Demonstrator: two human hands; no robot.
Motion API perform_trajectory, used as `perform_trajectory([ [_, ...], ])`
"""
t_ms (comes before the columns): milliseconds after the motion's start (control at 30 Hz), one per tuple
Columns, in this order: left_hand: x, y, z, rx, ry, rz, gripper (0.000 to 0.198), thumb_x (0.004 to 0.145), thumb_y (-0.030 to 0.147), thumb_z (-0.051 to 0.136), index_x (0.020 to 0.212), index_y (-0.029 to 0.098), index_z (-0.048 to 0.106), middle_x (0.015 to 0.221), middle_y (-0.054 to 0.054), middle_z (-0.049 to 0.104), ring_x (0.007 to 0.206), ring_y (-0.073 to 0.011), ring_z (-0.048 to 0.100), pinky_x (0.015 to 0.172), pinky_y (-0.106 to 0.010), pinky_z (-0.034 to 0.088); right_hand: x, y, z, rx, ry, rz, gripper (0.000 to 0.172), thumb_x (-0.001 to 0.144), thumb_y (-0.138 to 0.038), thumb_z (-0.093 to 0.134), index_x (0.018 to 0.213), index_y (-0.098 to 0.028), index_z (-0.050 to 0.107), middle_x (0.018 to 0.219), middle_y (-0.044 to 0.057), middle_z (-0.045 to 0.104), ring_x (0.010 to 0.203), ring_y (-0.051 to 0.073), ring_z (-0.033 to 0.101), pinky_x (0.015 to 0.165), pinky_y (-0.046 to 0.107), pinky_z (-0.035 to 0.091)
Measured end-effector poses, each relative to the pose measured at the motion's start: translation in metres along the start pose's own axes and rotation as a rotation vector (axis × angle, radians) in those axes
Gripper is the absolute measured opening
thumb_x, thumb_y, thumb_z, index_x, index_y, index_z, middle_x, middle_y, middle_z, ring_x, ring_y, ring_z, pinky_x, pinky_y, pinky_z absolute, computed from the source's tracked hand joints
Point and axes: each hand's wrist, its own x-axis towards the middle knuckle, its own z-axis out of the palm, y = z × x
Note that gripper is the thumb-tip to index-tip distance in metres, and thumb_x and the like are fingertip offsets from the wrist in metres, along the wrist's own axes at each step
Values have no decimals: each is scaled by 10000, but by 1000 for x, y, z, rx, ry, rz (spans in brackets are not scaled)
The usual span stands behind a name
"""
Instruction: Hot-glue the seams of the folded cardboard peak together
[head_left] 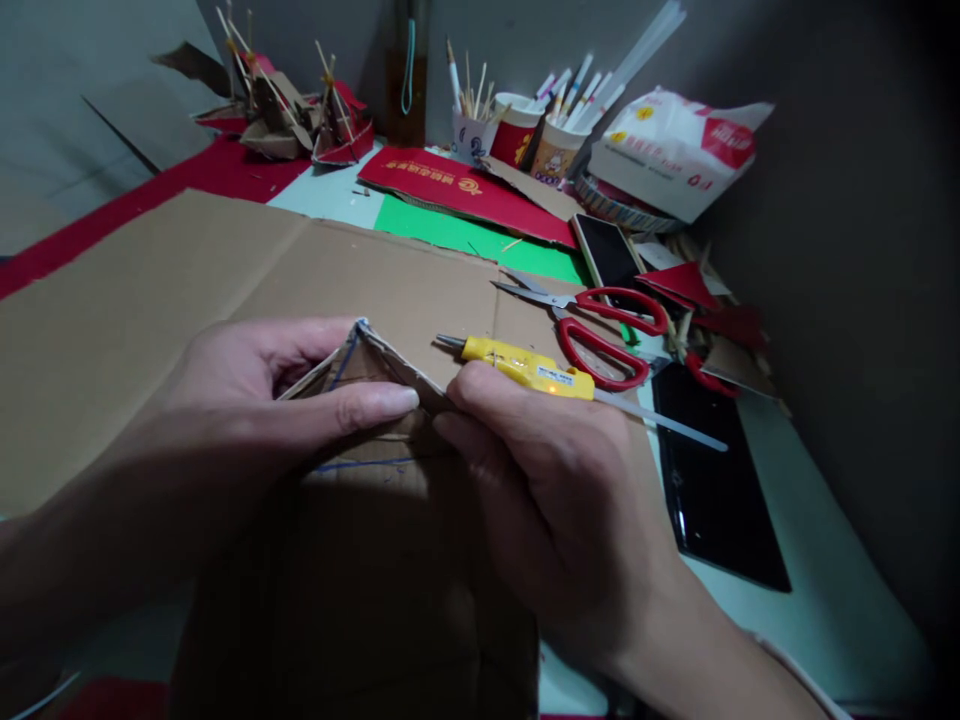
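Note:
Both hands hold a small folded cardboard piece [388, 362] with a pointed peak and blue pen lines. My left hand [300, 400] grips its left side, the thumb lying across the front. At its right edge, my right hand [532, 450] pinches the cardboard between thumb and fingers. A yellow glue gun [525, 368] with a clear glue stick lies just beyond my right hand. Red-handled scissors [600, 310] rest behind the glue gun. Under the hands spreads a large brown cardboard sheet [262, 270], and a blue line is drawn on the cardboard just below the folded piece.
Small cardboard boats [341, 130] stand at the back left. Cups of sticks and pens [517, 125], a red card strip [465, 195] and a tissue pack [667, 150] line the back. A phone [607, 250] and a black glossy slab [712, 480] lie at right.

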Motion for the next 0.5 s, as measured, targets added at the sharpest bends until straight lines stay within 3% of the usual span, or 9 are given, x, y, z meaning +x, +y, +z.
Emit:
perform_trajectory([
  [133, 2, 0, -2, 99, 20, 50, 214, 729, 492, 789, 809, 294, 788, 842, 46, 790, 761, -203, 729, 530, -204, 565, 1, 0, 0, -4, 15, -12, 248, 800, -3, 537, 763, -236, 461, 665, -69, 459, 561, 100, 375, 549, 259, 272],
  [267, 9, 3, 0, 114, 33, 87, 328, 749, 515, 712, 957, 273, 787, 801, -12, 768, 928, -291, 731, 672, -307, 628, 1, 0, 0, 0, 11, -16, 260, 767, 12, 544, 748, -229, 449, 663, -71, 468, 574, 94, 390, 553, 251, 277],
  [500, 14, 4, 0, 113, 24, 99, 359, 730, 507, 700, 1003, 289, 782, 742, -13, 740, 932, -307, 721, 708, -341, 633, 1, 0, 1, 0, 1, -33, 252, 790, -22, 552, 743, -230, 417, 651, -69, 437, 560, 94, 356, 531, 215, 298],
])
